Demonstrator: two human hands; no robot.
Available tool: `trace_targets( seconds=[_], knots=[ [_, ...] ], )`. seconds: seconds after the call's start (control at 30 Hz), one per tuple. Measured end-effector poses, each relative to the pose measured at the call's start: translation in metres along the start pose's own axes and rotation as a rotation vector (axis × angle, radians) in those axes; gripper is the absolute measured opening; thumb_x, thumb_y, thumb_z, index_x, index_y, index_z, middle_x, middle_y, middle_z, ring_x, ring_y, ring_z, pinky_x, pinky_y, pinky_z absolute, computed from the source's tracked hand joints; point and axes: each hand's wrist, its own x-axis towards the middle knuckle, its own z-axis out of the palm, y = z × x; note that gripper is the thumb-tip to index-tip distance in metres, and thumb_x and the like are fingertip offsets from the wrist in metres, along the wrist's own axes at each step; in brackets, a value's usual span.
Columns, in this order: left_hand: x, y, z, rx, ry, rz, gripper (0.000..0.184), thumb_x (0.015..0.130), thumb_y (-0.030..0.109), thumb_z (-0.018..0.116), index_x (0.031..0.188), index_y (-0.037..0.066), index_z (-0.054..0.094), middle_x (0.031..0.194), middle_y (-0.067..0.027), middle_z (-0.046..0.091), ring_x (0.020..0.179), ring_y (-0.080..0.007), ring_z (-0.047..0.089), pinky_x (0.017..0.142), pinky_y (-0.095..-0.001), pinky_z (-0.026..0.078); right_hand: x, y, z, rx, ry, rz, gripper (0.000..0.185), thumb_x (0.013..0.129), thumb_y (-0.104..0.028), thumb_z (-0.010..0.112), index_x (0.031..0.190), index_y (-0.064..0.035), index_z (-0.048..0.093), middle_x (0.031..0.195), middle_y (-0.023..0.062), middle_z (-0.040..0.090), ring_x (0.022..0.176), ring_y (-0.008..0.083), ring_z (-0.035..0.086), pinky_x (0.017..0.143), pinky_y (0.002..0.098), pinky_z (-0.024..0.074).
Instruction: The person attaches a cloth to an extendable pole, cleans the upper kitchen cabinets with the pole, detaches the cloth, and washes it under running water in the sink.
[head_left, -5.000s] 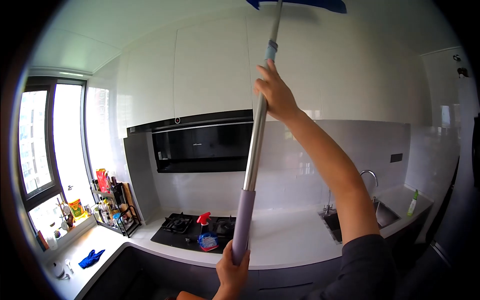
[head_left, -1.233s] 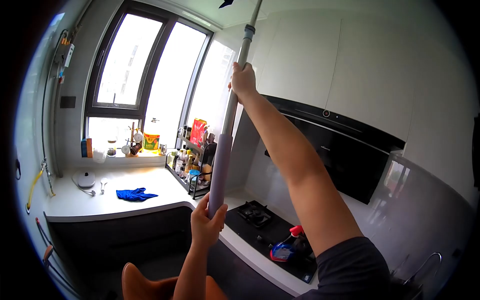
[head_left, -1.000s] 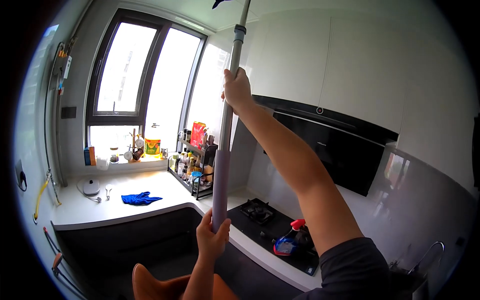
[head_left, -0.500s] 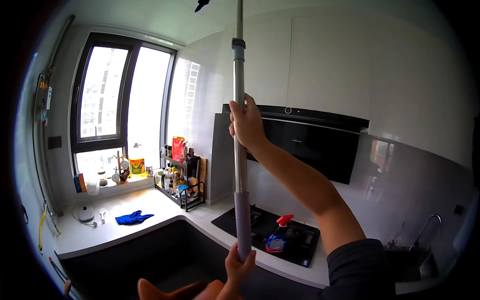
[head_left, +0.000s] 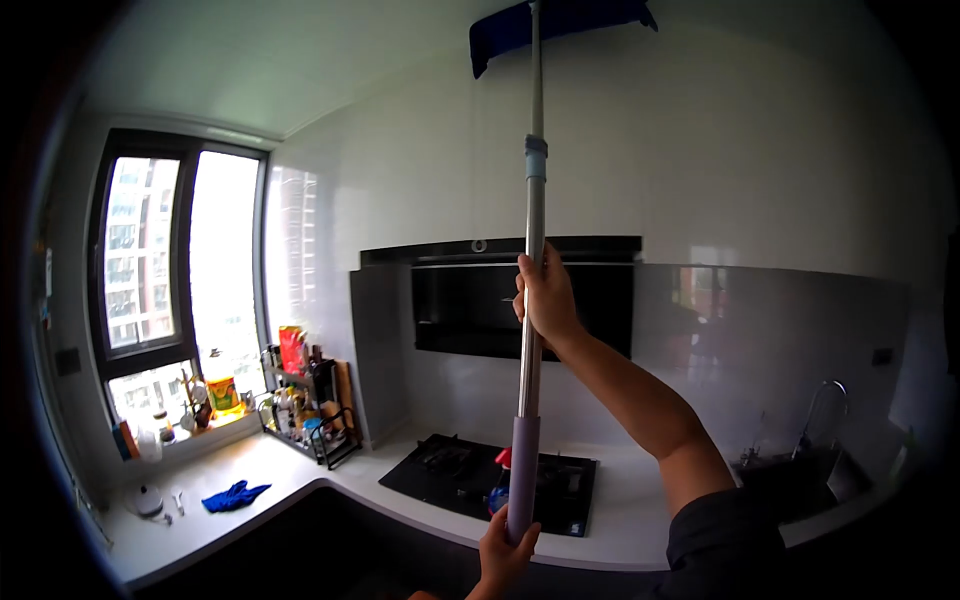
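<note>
Your left hand (head_left: 505,555), at the bottom centre of the frame, is closed round the lower end of the pole's purple grip (head_left: 523,460). Your right hand (head_left: 549,295), near the middle, is wrapped round the bare metal above it. Both hands were gripping the pole (head_left: 532,375) half a second ago as well; what has changed is the view, which has swung to the right, and the blue pad (head_left: 565,24), now largely in sight at the top of the frame where only a dark tip showed. That means you can now see how the pad sits across the pole, though its top edge is cut off and I cannot tell whether it touches the cupboards (head_left: 730,150)

The pole runs almost upright from the bottom centre to the top. Its grip is dull purple and smooth, the tube above is shiny steel, then comes a grey-blue collar (head_left: 536,160) and a thinner tube. The pad is deep blue and wide, its left end drooping in a flap and its right end finishing in a small point.

Behind the grip, the spray bottle (head_left: 504,458) with the red top is partly hidden, on the black stove (head_left: 415,472). The stove is set in the white table (head_left: 635,540), which carries a crumpled blue cloth (head_left: 235,497) at the lower left and, beyond it, a loaded rack (head_left: 345,445). The dark hood (head_left: 590,315) is behind your right hand, with the window (head_left: 228,260) at the left
</note>
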Motion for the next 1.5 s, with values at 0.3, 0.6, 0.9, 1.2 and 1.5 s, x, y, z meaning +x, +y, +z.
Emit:
trace_targets(
  seconds=[0.3,0.6,0.9,1.2,1.5],
  knots=[
    [-0.019,0.013,0.103,0.012,-0.126,-0.082,0.053,0.078,0.011,0.067,0.121,-0.001,0.039,0.075,-0.0063,0.055,0.058,-0.0102,0.055,0.050,-0.0237,0.045,-0.006,-0.017,-0.135,0.033,0.055,0.029,0.026,0.095,-0.030,0.045,0.108,-0.0075,0.042,0.060,0.0011,0.042,0.035,0.0060,0.039,0.031,0.0210,0.0343],
    [-0.021,0.042,0.237,0.062,-0.173,-0.041,0.053,0.079,0.020,0.068,0.121,0.001,0.041,0.080,-0.0123,0.063,0.063,-0.0154,0.062,0.059,-0.0277,0.049,0.025,-0.069,-0.260,0.047,0.103,0.060,0.028,0.095,-0.030,0.043,0.105,-0.0036,0.041,0.062,0.0028,0.043,0.036,0.0072,0.039,0.031,0.0224,0.0352],
    [-0.057,0.035,0.292,0.148,-0.026,0.048,0.054,0.076,0.019,0.071,0.119,0.000,0.045,0.080,-0.0151,0.064,0.069,-0.0220,0.065,0.064,-0.0309,0.050,0.001,-0.105,-0.292,-0.026,0.064,0.068,0.030,0.094,-0.035,0.046,0.097,-0.0055,0.043,0.062,0.0025,0.044,0.036,0.0088,0.041,0.033,0.0227,0.0352],
    [-0.127,0.066,0.295,0.142,-0.113,0.066,0.055,0.076,0.019,0.070,0.121,0.001,0.043,0.079,-0.0145,0.064,0.069,-0.0218,0.064,0.062,-0.0316,0.050,-0.051,-0.178,-0.302,-0.021,0.063,0.024,0.031,0.093,-0.037,0.048,0.100,-0.0071,0.043,0.061,0.0016,0.043,0.036,0.0084,0.041,0.032,0.0218,0.0338],
    [-0.188,0.123,0.317,0.165,-0.211,0.117,0.056,0.077,0.023,0.070,0.122,0.004,0.044,0.084,-0.0148,0.064,0.073,-0.0242,0.066,0.066,-0.0325,0.051,-0.095,-0.264,-0.345,-0.020,0.153,-0.014,0.028,0.094,-0.033,0.047,0.105,-0.0070,0.044,0.061,0.0013,0.045,0.036,0.0088,0.041,0.032,0.0217,0.0340]
  ],
)
